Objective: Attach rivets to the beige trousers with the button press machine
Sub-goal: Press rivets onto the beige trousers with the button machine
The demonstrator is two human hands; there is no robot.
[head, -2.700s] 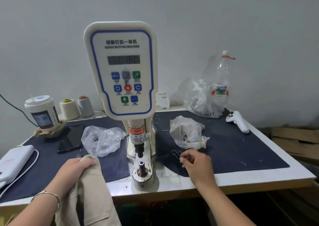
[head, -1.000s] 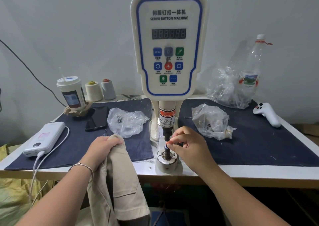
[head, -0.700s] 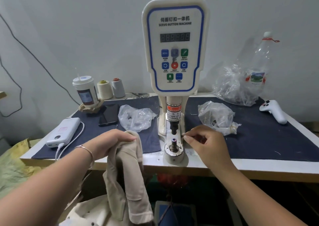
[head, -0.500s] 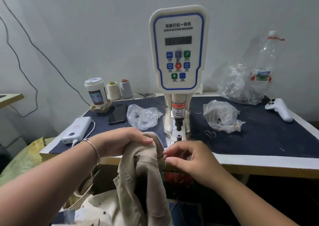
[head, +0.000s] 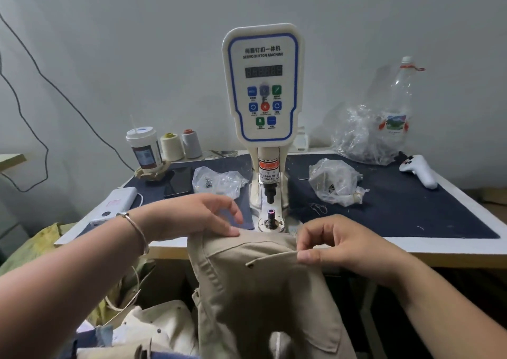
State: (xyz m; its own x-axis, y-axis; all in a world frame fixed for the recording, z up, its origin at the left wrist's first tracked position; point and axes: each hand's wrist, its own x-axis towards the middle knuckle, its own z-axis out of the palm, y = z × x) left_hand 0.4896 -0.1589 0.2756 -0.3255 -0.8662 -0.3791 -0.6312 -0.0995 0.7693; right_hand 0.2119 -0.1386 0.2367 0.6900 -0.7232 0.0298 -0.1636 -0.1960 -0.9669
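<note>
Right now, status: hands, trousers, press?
Both hands pinch beige trousers at table edge. Pocket not yet on lower die. Nothing blocking the die.

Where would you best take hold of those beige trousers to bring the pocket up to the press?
Probably by the pocket's top edge, from both sides: the beige trousers hang limp off the table, so the left hand and right hand holding it apart keep it flat below the die.
</note>
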